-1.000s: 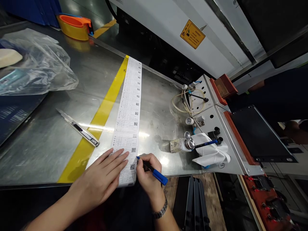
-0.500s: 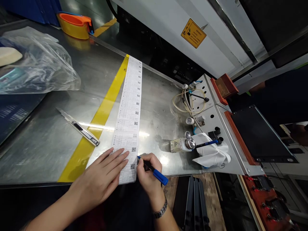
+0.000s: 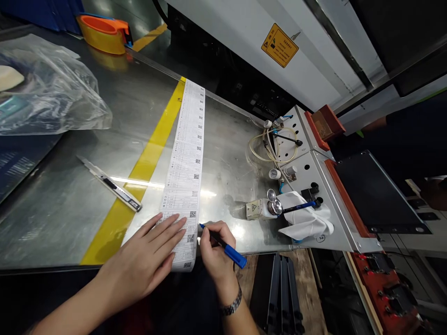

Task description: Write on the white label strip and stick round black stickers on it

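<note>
Head view: long white label strip (image 3: 186,153), printed, QR-coded, centre frame; left hand (image 3: 146,256) flat on it, right hand (image 3: 218,246) gripping blue pen (image 3: 226,249).

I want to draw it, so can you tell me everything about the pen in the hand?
The pen is slim, with a dark barrel, a blue writing end and a bright blue cap that seems pushed onto its back. It looks like smooth plastic. The right hand grips it at a slant, its blue writing end at the edge of a long printed paper strip. I can't tell if it touches the paper.
</note>
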`<state>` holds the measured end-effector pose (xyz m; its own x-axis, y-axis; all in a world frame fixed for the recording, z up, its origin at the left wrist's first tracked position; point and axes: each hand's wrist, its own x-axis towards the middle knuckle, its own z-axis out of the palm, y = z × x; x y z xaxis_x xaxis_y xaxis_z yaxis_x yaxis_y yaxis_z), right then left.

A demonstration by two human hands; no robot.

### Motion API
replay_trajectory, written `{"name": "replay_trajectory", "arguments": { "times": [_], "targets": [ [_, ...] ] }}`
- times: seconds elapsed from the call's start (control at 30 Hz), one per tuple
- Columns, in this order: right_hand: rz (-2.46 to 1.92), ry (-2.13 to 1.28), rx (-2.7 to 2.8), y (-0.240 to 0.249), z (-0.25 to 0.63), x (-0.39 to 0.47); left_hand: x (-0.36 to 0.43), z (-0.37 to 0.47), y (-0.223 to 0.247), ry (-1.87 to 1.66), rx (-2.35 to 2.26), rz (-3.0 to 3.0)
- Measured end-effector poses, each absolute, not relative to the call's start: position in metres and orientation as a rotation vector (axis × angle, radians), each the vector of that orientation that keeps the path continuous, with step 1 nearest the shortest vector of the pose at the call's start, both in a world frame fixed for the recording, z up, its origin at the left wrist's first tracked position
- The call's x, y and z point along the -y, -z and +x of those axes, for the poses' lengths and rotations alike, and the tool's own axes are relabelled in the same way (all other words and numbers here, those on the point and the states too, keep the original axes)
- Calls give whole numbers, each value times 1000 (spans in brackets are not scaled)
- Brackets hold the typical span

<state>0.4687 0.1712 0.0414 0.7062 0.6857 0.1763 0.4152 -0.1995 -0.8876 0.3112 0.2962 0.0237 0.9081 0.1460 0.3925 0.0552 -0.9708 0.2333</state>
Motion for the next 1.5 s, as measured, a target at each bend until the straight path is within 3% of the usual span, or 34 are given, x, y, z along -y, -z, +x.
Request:
{"name": "replay_trajectory", "arguments": {
  "times": [1.03, 1.27, 1.5],
  "targets": [
    [-1841, -253, 994, -41, 469, -171, -295, 312, -27, -617, -182, 2803],
    [-1797, -298, 825, -47, 470, -172, -297, 307, -18, -796, -161, 2709],
    [-1817, -327, 846, -45, 469, -171, -295, 308, -23, -670, -212, 2765]
  ]
}}
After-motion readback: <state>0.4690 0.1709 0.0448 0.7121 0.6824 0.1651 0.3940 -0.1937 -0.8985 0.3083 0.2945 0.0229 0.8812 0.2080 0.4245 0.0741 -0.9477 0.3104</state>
